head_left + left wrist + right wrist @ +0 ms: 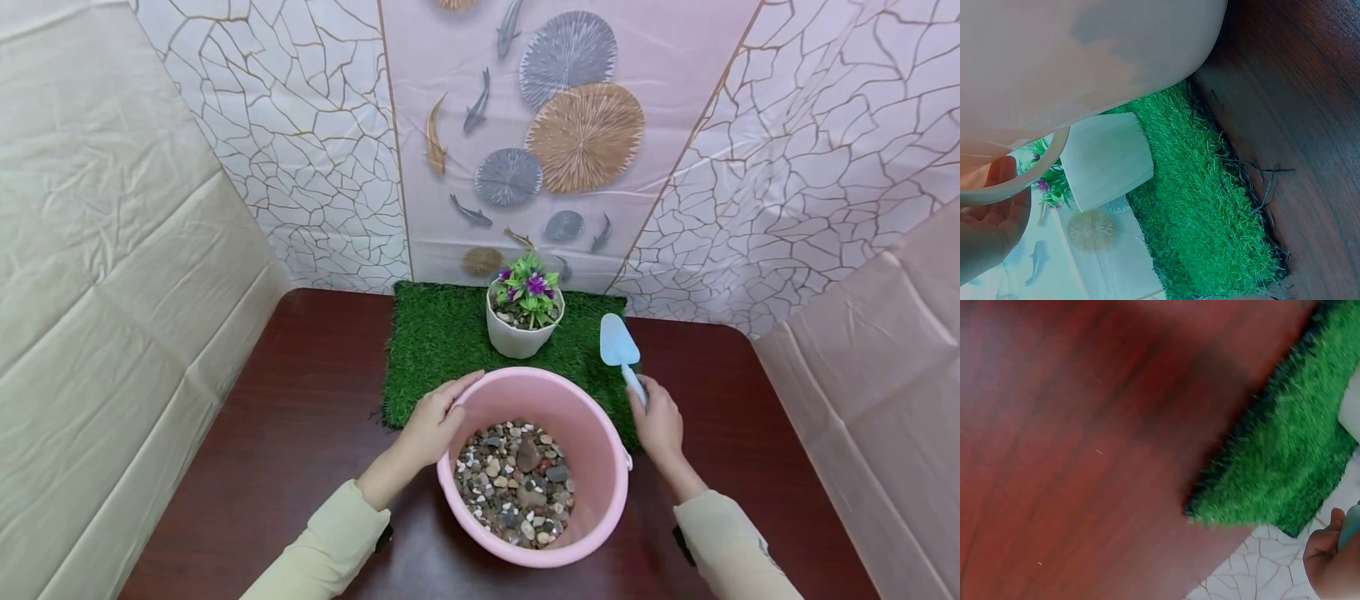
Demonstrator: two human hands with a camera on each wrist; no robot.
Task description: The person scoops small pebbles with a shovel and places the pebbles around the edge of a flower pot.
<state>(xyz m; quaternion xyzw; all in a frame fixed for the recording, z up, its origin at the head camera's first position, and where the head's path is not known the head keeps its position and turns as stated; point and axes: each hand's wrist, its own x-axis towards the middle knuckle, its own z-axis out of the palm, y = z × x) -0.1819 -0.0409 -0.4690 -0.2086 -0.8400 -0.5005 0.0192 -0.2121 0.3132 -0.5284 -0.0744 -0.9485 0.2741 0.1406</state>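
A pink bucket point(611, 508) stands near the front of the table, tilted a little toward the camera, with mixed pebbles point(517, 487) covering its bottom. At the bucket's upper left rim, my left hand point(432, 425) grips the edge. The left wrist view shows its fingers point(1007, 209) curled by the bucket's pale handle point(1041, 165). To the right of the bucket, my right hand point(660, 422) holds a light blue trowel point(618, 342) by its handle, blade pointing up and away. Only part of that hand and a sliver of the trowel show in the right wrist view.
Behind the bucket, a white pot point(522, 337) with purple flowers and green leaves sits on an artificial grass mat point(435, 333). The mat lies on a dark reddish wooden table point(300, 417). Patterned cloth point(315, 150) hangs at the back, with plain cloth at both sides.
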